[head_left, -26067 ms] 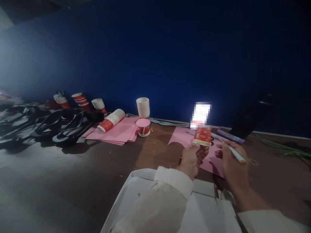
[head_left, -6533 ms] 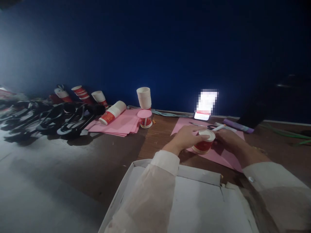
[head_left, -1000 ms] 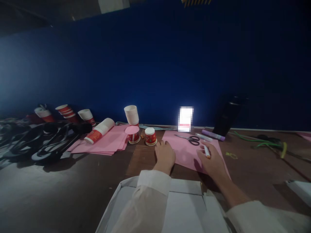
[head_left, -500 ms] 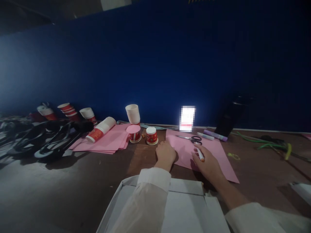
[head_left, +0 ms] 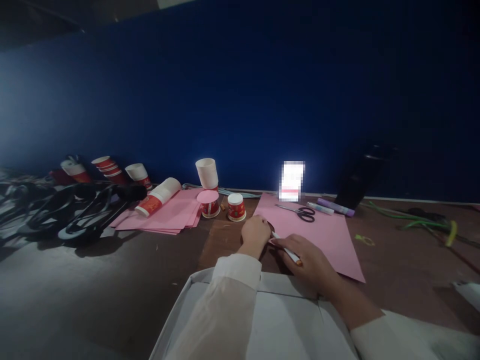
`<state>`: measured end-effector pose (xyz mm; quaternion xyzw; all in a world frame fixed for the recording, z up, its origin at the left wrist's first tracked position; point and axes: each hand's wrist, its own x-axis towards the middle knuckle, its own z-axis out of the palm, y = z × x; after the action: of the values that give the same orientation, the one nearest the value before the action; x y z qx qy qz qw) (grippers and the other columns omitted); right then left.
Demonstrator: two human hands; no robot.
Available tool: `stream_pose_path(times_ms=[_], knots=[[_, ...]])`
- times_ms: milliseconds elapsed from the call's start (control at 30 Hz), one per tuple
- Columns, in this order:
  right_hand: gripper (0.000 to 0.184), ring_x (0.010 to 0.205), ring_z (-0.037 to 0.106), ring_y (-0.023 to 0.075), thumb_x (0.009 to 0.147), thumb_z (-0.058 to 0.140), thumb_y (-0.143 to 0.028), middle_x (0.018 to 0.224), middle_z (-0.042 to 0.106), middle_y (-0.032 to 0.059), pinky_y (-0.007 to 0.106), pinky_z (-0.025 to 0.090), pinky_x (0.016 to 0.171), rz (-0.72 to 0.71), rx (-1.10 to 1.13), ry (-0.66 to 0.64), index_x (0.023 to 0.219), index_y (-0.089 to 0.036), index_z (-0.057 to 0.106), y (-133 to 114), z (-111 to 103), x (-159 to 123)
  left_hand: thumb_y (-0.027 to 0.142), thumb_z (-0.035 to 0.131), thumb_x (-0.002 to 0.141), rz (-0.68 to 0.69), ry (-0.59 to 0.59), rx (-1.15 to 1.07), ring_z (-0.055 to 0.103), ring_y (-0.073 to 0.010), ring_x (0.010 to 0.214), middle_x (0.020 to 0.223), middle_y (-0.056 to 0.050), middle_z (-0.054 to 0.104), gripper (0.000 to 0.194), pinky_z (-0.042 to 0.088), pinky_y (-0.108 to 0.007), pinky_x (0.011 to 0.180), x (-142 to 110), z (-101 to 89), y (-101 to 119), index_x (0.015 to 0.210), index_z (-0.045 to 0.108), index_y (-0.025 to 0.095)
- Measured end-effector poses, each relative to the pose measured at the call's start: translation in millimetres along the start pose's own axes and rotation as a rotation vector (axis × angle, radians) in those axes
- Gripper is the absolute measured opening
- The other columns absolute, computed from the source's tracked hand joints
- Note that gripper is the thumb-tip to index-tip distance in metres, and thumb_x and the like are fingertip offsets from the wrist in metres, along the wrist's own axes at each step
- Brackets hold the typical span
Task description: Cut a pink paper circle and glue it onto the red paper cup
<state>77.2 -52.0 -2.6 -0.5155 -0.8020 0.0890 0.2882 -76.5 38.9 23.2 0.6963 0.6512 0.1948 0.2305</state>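
where the black gear (head_left: 77,230) lay heaped, at nine o'clock from the pink sheet (head_left: 326,240): straps and curved pieces overlapped.
pink papers (head_left: 165,226): these were piled at ten o'clock, with a lying stack of red and white cups (head_left: 159,197) on them.
disc-topped cup (head_left: 210,210): it stood beyond nine o'clock, a pink disc on top.
upturned cup (head_left: 236,210): this red one, white base up, sat just beside it, nearer the sheet.
left hand (head_left: 257,234): it rested back upward at the sheet's left edge, toward eight o'clock; i could not tell whether its bent fingers held anything.
marker (head_left: 292,256): white with an orange end, it slanted toward ten o'clock, its far end just beside the left hand.
scissors (head_left: 298,212): they lay on the sheet toward twelve o'clock.
right hand (head_left: 307,257): at six o'clock, over the near edge, its fingers were closed around the marker.
purple pen (head_left: 335,206): it lay at one o'clock.
yellow loop (head_left: 365,240): it lay at three o'clock.
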Motion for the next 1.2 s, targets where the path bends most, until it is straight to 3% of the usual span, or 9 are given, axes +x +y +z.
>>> stream_pose_path(times_ms=[300,467,600,667,800,900,1067,1133,1200], knots=[[0.038,0.092,0.067,0.0221,0.088,0.058,-0.025,0.103,0.073,0.0063,0.037,0.054,0.082,0.026,-0.061,-0.043,0.123,-0.027,0.071,-7,2,2,0.02,0.056,0.09,0.005,-0.007,-0.269,0.073,-0.0181,0.093,0.106,-0.008,0.078,0.028,0.053,-0.027,0.087,11,9.8,-6,0.109,0.075,0.022],[0.029,0.095,0.069,0.0217,0.095,0.053,-0.033,0.105,0.074,0.0066,0.035,0.055,0.084,0.019,0.028,0.11,0.115,-0.027,0.073,-9,-1,-1,0.018,0.054,0.09,0.015,-0.032,-0.375,0.072,-0.0157,0.086,0.101,-0.006,0.078,0.023,0.053,-0.025,0.082,18,16.9,-10,0.103,0.073,0.021],[0.035,0.1,0.072,0.0227,0.098,0.049,-0.044,0.11,0.076,0.0075,0.037,0.055,0.09,0.277,0.103,0.464,0.117,-0.025,0.071,5,-16,5,0.02,0.054,0.089,0.046,-0.016,-0.329,0.07,-0.0164,0.098,0.105,-0.005,0.078,0.02,0.052,-0.025,0.087,16,17.0,-10,0.097,0.072,0.022],[0.042,0.082,0.074,0.0208,0.098,0.046,-0.046,0.098,0.077,0.0055,0.035,0.058,0.076,0.474,0.135,0.491,0.126,-0.025,0.068,21,-30,14,0.023,0.055,0.09,0.051,-0.017,-0.279,0.07,-0.0176,0.1,0.105,-0.004,0.078,0.018,0.051,-0.027,0.089,13,14.4,-8,0.097,0.072,0.023],[0.035,0.078,0.074,0.0236,0.089,0.05,-0.036,0.089,0.079,0.0047,0.039,0.056,0.079,0.613,0.044,0.519,0.113,-0.025,0.073,48,-49,27,0.03,0.055,0.092,0.038,0.005,-0.142,0.07,-0.0219,0.101,0.105,-0.006,0.077,0.019,0.051,-0.031,0.087,4,6.8,1,0.101,0.071,0.024],[0.031,0.08,0.074,0.0247,0.088,0.052,-0.038,0.096,0.079,0.0039,0.041,0.055,0.08,0.606,0.033,0.445,0.111,-0.029,0.072,45,-39,26,0.037,0.051,0.096,0.023,0.125,-0.041,0.069,-0.0244,0.1,0.105,-0.008,0.076,0.024,0.05,-0.033,0.085,-3,-0.4,6,0.103,0.07,0.024],[0.031,0.091,0.075,0.0258,0.091,0.048,-0.04,0.099,0.079,0.0019,0.041,0.056,0.082,0.525,0.054,0.314,0.111,-0.03,0.069,16,-2,14,0.038,0.033,0.105,0.132,0.549,0.005,0.062,-0.0211,0.109,0.109,-0.01,0.071,0.04,0.044,-0.03,0.098,-3,-26.8,-4,0.1,0.069,0.022],[0.031,0.094,0.074,0.0256,0.091,0.048,-0.039,0.1,0.079,0.0028,0.041,0.056,0.083,0.446,0.072,0.281,0.11,-0.029,0.069,12,5,12,0.034,0.031,0.105,0.083,0.703,0.005,0.059,-0.0222,0.115,0.115,-0.012,0.07,0.04,0.042,-0.031,0.104,3,-42.9,-18,0.109,0.068,0.02],[0.031,0.095,0.074,0.025,0.091,0.048,-0.039,0.102,0.078,0.0038,0.041,0.056,0.087,0.396,0.1,0.286,0.11,-0.027,0.069,13,5,11,0.029,0.032,0.104,-0.042,0.761,0.004,0.058,-0.0234,0.12,0.121,-0.013,0.069,0.038,0.041,-0.033,0.108,12,-56.9,-33,0.118,0.067,0.018]])
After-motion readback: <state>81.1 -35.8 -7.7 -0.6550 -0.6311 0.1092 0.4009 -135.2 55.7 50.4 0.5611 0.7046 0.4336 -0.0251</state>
